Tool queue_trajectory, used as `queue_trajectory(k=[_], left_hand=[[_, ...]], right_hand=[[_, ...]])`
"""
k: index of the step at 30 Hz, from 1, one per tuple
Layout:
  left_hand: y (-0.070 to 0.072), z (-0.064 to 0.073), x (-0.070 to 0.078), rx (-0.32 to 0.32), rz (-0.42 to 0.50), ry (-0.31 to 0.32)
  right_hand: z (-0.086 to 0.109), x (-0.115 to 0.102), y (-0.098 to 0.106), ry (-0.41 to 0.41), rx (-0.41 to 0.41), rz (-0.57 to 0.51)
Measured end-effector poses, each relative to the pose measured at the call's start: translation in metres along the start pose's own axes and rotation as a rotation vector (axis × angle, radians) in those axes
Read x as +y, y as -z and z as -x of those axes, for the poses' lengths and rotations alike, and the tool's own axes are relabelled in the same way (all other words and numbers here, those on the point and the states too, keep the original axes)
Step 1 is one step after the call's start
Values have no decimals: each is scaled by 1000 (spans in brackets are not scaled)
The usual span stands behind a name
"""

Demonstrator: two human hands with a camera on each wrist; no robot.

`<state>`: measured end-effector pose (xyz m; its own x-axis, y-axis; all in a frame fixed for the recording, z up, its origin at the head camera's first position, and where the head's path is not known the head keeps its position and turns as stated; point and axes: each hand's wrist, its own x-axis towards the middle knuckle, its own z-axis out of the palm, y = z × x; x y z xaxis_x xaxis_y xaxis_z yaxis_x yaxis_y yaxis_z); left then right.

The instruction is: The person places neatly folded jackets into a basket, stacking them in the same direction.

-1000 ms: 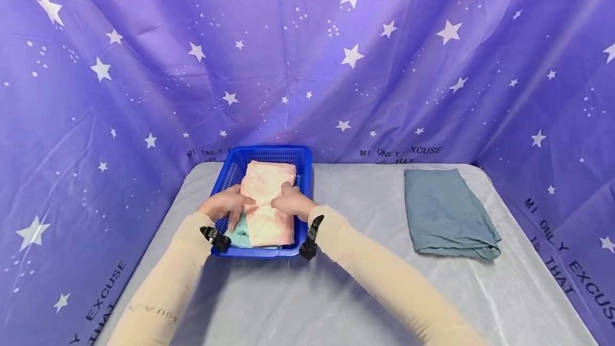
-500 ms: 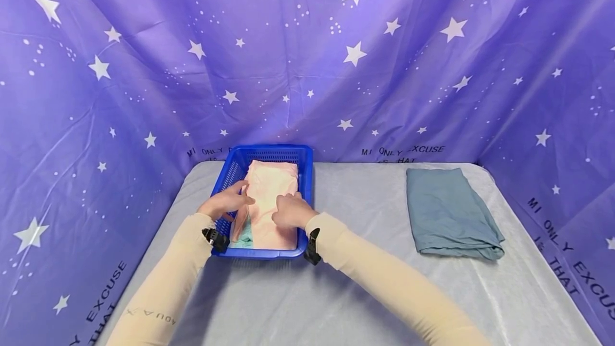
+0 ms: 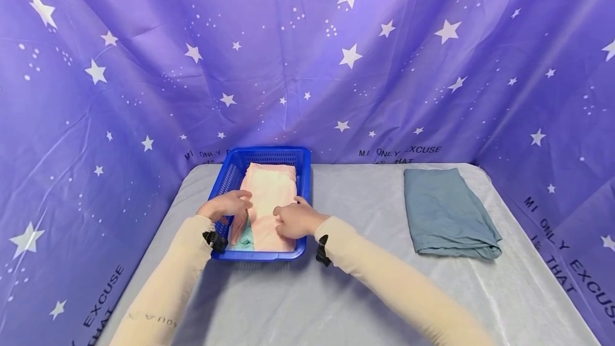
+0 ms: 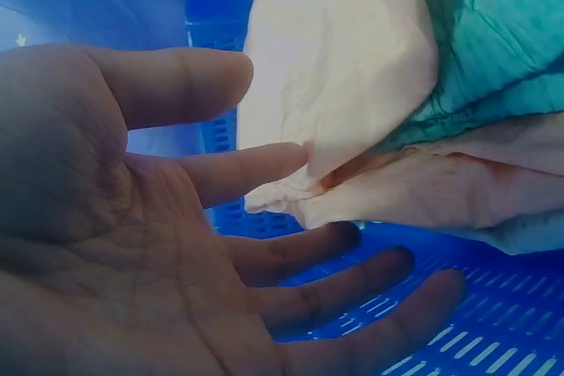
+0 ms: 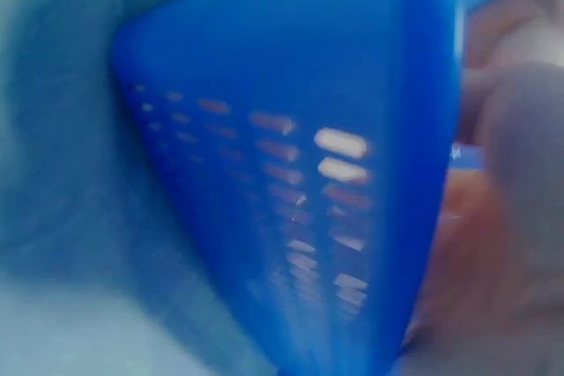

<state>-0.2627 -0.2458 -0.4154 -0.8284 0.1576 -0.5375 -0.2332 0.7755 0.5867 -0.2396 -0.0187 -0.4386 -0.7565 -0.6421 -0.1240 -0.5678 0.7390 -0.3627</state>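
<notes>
A folded pale pink cloth (image 3: 269,186) lies in a blue plastic basket (image 3: 269,256), with part of a teal cloth (image 3: 246,239) showing beside it at the front left. My left hand (image 3: 229,203) is over the basket's left side. In the left wrist view this hand (image 4: 167,209) has its fingers spread, the index fingertip touching the edge of the pink cloth (image 4: 339,59). My right hand (image 3: 299,220) is on the right part of the pink cloth, near the basket's right wall. The basket wall (image 5: 291,50) hides much of it in the blurred right wrist view.
A folded grey-blue cloth (image 3: 447,212) lies on the right side of the table, which has a light grey cover (image 3: 355,196). Purple curtains (image 3: 269,41) with white stars enclose the back and both sides.
Both thumbs were on the pink cloth earlier. My left hand has drawn back a little to the cloth's left edge. The right hand has turned and shifted slightly down along the right side.
</notes>
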Motion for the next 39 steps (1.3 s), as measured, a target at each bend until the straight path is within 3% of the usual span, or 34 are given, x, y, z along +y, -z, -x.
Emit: queue_trajectory(k=[4, 7, 10, 14, 19, 23, 33, 36, 39], left_hand=[[-1, 5, 3, 63, -37, -46], [-3, 9, 9, 146, -83, -103], [-4, 15, 14, 238, -108, -171], [-10, 23, 22, 363, -43, -270], [-36, 25, 35, 512, 152, -405], [-65, 22, 49, 571, 360, -488], [-128, 12, 93, 491, 1023, -641], [-144, 8, 104, 476, 1158, -668], [-158, 4, 115, 448, 1207, -675]], right_hand=[[7, 15, 2, 84, 195, -309], [17, 27, 6, 88, 322, -519], [29, 40, 13, 50, 393, -687], [48, 59, 19, -12, 443, -821], [70, 86, 22, -65, 495, -914], [87, 105, 24, -83, 524, -960], [147, 159, 32, -126, 718, -1097], [163, 173, 35, -119, 763, -1125], [179, 187, 37, -130, 816, -1122]])
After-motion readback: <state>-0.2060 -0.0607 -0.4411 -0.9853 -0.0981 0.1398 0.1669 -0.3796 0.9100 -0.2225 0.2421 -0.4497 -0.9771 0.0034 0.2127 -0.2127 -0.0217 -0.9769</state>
